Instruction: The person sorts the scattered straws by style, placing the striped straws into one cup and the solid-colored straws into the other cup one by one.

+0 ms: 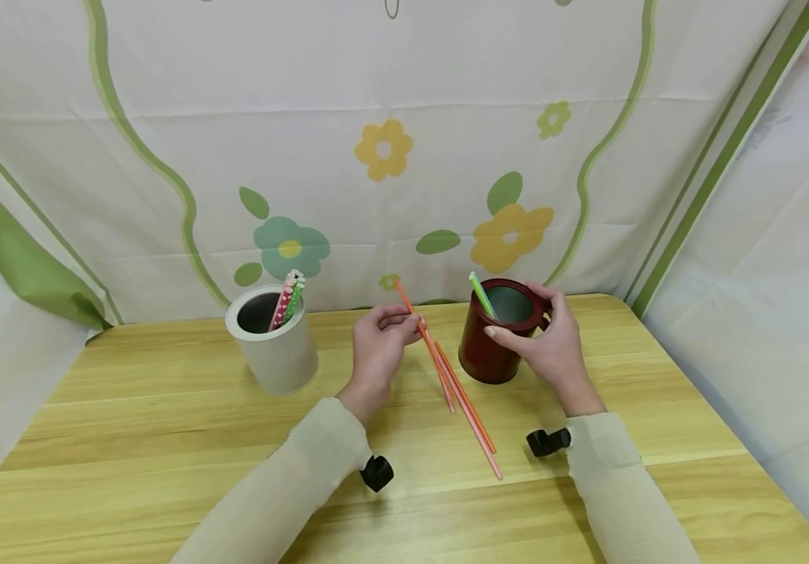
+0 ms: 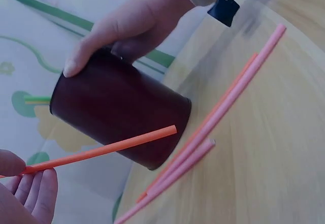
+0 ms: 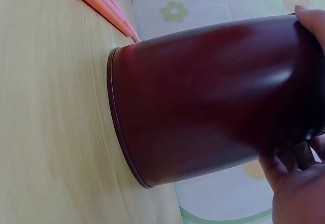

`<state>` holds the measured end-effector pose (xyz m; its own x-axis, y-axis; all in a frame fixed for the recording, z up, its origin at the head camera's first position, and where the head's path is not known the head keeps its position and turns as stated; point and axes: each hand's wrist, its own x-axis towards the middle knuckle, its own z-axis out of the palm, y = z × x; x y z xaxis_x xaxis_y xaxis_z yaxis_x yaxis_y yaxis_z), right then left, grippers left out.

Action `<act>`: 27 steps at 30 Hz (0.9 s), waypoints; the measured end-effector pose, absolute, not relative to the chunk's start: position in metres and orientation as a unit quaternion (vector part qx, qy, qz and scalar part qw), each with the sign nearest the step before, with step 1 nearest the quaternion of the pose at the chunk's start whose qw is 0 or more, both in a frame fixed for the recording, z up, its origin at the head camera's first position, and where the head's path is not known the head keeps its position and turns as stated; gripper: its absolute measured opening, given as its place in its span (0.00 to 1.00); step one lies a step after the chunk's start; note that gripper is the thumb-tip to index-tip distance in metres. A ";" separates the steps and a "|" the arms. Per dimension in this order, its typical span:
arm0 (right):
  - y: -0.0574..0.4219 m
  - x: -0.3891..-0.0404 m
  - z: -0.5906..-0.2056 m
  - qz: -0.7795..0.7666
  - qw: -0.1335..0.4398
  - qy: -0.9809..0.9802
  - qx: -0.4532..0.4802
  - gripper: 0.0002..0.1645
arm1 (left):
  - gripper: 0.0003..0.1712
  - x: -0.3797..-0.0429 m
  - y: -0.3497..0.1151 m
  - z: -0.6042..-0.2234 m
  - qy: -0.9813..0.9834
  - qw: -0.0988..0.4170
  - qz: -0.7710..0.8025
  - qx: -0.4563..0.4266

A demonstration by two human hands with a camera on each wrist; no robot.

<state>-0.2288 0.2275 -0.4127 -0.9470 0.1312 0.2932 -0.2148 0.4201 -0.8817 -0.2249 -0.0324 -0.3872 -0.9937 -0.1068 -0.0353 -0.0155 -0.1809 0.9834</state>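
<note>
In the head view, my left hand (image 1: 380, 345) pinches an orange straw (image 2: 106, 149) near its upper end, its lower part slanting down over the other straws. Beneath it on the table lie another orange straw (image 1: 471, 403) and two pink straws (image 1: 483, 442), close together. My right hand (image 1: 550, 345) grips the dark red mug (image 1: 489, 345) at its rim and handle side, thumb at the front rim. The mug stands upright, and a green straw (image 1: 480, 294) leans at its left inner edge along with a blue one. In the right wrist view the mug's side (image 3: 203, 107) fills the middle.
On the left a white mug (image 1: 280, 364) holds several dotted straws, red (image 1: 281, 309) and green (image 1: 294, 301). Behind the wooden table (image 1: 164, 454) hangs a flowered curtain (image 1: 390, 78), close to its back edge. Black wrist cameras (image 1: 377, 473) are strapped at both cuffs.
</note>
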 end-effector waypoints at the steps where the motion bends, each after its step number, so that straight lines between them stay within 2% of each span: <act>1: 0.227 -0.229 -0.413 0.537 0.161 -0.828 0.024 0.60 | 0.14 -0.224 -0.032 -0.385 -0.637 0.033 -0.769 0.045; 10: 0.228 -0.230 -0.413 0.536 0.165 -0.828 0.026 0.60 | 0.12 -0.213 -0.027 -0.357 -0.614 0.084 -0.785 0.011; 27: 0.227 -0.229 -0.413 0.527 0.166 -0.833 0.023 0.60 | 0.10 -0.204 -0.013 -0.323 -0.498 0.186 -0.846 0.045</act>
<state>-0.2295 0.2265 -0.4134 -0.9438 0.1376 0.3006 -0.2128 0.4428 -0.8710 -0.2036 -0.0127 -0.3226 -0.9267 -0.3598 0.1085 0.2692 -0.4344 0.8596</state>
